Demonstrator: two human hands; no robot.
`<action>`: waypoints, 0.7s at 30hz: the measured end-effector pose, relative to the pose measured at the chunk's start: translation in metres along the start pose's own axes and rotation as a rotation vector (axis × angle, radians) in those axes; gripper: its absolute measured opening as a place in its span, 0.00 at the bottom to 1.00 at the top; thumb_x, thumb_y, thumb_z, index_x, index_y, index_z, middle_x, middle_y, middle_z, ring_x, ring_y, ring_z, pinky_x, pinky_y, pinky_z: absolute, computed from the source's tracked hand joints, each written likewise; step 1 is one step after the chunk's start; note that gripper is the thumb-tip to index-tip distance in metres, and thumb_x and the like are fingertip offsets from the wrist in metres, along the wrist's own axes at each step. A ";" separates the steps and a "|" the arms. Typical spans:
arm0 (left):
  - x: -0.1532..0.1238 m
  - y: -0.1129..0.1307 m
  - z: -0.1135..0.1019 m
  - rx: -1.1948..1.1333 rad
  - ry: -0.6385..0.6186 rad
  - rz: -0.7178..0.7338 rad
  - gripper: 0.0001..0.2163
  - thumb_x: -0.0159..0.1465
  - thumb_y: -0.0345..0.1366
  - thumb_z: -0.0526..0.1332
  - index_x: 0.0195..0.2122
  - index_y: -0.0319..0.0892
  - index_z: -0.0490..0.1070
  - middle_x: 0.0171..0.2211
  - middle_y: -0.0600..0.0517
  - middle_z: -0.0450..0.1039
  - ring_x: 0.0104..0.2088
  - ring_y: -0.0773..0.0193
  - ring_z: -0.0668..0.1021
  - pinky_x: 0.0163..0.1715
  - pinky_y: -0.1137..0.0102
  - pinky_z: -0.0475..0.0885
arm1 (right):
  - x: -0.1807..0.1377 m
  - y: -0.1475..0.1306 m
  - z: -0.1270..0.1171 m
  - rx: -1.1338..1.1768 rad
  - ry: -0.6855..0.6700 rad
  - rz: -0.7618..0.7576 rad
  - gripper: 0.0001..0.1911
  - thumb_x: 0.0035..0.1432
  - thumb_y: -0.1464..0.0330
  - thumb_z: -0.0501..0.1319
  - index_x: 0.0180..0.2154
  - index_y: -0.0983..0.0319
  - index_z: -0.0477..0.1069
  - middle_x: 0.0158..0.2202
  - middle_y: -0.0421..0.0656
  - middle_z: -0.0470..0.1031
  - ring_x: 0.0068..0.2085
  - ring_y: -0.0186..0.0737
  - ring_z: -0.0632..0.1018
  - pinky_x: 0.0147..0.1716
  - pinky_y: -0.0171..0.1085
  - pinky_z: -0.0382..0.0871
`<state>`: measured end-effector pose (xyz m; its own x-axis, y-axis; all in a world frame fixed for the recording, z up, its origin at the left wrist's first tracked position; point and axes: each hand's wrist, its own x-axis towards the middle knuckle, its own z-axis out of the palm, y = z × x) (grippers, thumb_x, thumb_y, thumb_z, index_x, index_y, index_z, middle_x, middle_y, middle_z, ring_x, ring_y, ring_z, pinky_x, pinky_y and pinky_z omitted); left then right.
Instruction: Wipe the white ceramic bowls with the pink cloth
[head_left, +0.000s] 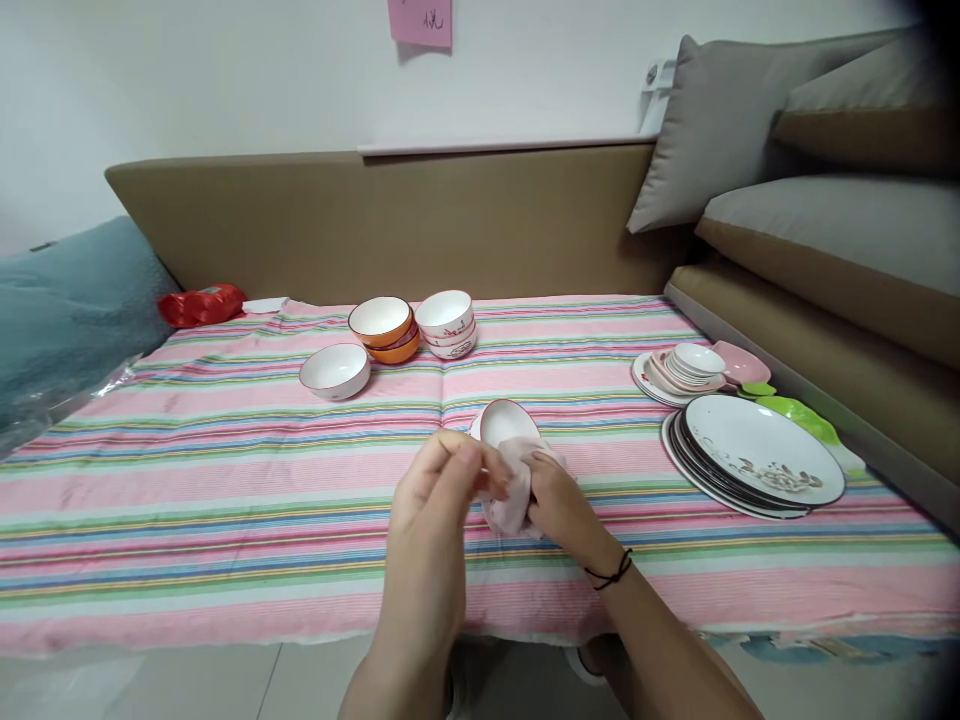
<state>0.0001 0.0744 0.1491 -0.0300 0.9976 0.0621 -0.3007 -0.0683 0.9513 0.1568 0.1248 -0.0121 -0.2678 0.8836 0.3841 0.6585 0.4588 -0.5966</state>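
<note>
Clasped small white brown-rimmed bowl [508, 421] in left hand [439, 495], pale pink cloth [513, 503] in right hand [559, 508], near bed [225, 520] front edge.

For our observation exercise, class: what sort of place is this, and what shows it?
Probably a room in a home: grey cushions on a tan sofa, and a striped cloth bearing household bowls and plates. The left hand holds a small bowl, the right hand a pink cloth.

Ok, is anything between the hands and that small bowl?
Only the pale pink cloth, bunched between the right hand and the bowl. The left hand grips the bowl's near rim directly; nothing else visible is in between.
</note>
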 end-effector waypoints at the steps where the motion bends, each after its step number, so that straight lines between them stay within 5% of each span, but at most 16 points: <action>1: 0.012 -0.013 -0.005 0.056 0.046 0.003 0.14 0.62 0.43 0.60 0.22 0.43 0.63 0.21 0.55 0.63 0.24 0.67 0.67 0.27 0.72 0.65 | 0.001 0.000 -0.001 -0.014 -0.014 -0.007 0.21 0.44 0.76 0.56 0.42 0.66 0.76 0.44 0.52 0.78 0.49 0.55 0.76 0.57 0.55 0.65; 4: 0.038 -0.055 -0.023 0.258 0.197 -0.041 0.21 0.62 0.46 0.59 0.18 0.43 0.54 0.17 0.58 0.51 0.20 0.70 0.57 0.20 0.73 0.56 | 0.002 -0.002 -0.003 -0.039 -0.033 -0.030 0.23 0.42 0.78 0.55 0.42 0.66 0.76 0.44 0.51 0.78 0.50 0.54 0.76 0.58 0.53 0.64; 7: 0.054 -0.087 -0.036 0.419 0.212 -0.026 0.16 0.62 0.45 0.58 0.22 0.42 0.62 0.22 0.55 0.62 0.25 0.68 0.66 0.26 0.73 0.63 | 0.003 -0.006 -0.005 -0.073 -0.036 -0.017 0.23 0.43 0.79 0.54 0.42 0.65 0.76 0.42 0.50 0.78 0.49 0.52 0.76 0.57 0.51 0.65; 9: 0.060 -0.098 -0.039 0.425 0.180 -0.034 0.09 0.59 0.43 0.61 0.33 0.43 0.69 0.32 0.52 0.71 0.33 0.64 0.72 0.34 0.71 0.67 | 0.003 -0.008 -0.006 -0.096 -0.043 -0.019 0.21 0.43 0.80 0.54 0.39 0.65 0.76 0.39 0.50 0.79 0.45 0.52 0.76 0.55 0.51 0.66; 12: 0.064 -0.105 -0.039 0.368 0.045 -0.141 0.20 0.56 0.45 0.64 0.47 0.42 0.69 0.35 0.50 0.74 0.35 0.62 0.75 0.37 0.68 0.68 | 0.002 -0.011 -0.004 -0.105 -0.044 -0.033 0.18 0.43 0.80 0.54 0.35 0.64 0.76 0.36 0.50 0.78 0.41 0.50 0.76 0.53 0.51 0.67; 16: 0.065 -0.106 -0.042 0.324 0.014 -0.234 0.28 0.53 0.49 0.67 0.53 0.41 0.68 0.32 0.50 0.73 0.33 0.62 0.75 0.36 0.69 0.67 | 0.001 -0.019 0.000 -0.122 -0.029 -0.016 0.15 0.44 0.80 0.54 0.33 0.64 0.74 0.34 0.49 0.77 0.39 0.48 0.76 0.48 0.47 0.69; 21: 0.064 -0.103 -0.046 0.317 -0.115 -0.334 0.34 0.57 0.52 0.63 0.62 0.43 0.61 0.22 0.59 0.62 0.23 0.70 0.67 0.26 0.74 0.61 | 0.002 -0.036 0.000 0.013 -0.055 0.030 0.13 0.52 0.77 0.53 0.37 0.66 0.73 0.35 0.49 0.77 0.36 0.45 0.76 0.38 0.41 0.70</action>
<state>-0.0149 0.1448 0.0407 0.1302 0.9602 -0.2470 0.0301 0.2452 0.9690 0.1326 0.1098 0.0102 -0.2865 0.9006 0.3269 0.6579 0.4330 -0.6161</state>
